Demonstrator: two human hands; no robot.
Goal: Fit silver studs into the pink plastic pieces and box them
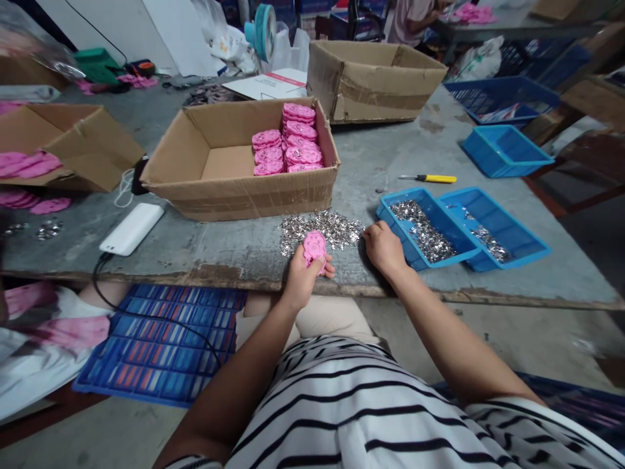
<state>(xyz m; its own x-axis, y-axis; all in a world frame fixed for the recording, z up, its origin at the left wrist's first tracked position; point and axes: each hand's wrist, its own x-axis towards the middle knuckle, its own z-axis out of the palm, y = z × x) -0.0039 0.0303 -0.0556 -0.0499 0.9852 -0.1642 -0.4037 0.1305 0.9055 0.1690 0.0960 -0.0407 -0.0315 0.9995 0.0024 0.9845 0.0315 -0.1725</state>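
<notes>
Workshop table: scuffed grey tabletop (234,244) bearing cartons and trays, another person (413,19) partly visible beyond.
Pink piece: one flat, wavy-edged pink piece (314,246) held up near the front edge (439,293), just before a loose heap of shiny metal bits (342,228).
Left hand: the left hand (300,277) is closed on the pink piece, thumb across its lower part.
Right hand: apart from the left, the right hand (383,246) has its fingers bent down at the heap's right end; I cannot tell whether they pinch a bit.
Carton: the middle carton (244,202) has pink stacks (300,140) along its right side, probably the finished share; its left floor shows bare cardboard, so it looks well under half full.
Supply: plenty seems left, with the heap spread out and more bits in the near blue tray (452,225) and the outer blue tray (530,241).
Edges: the near tray's wall stands just beside the right hand, limiting outward movement; the front edge lies close below both wrists.
Room: bare grey stretches leftward from the heap to the white power bank (131,229).
</notes>
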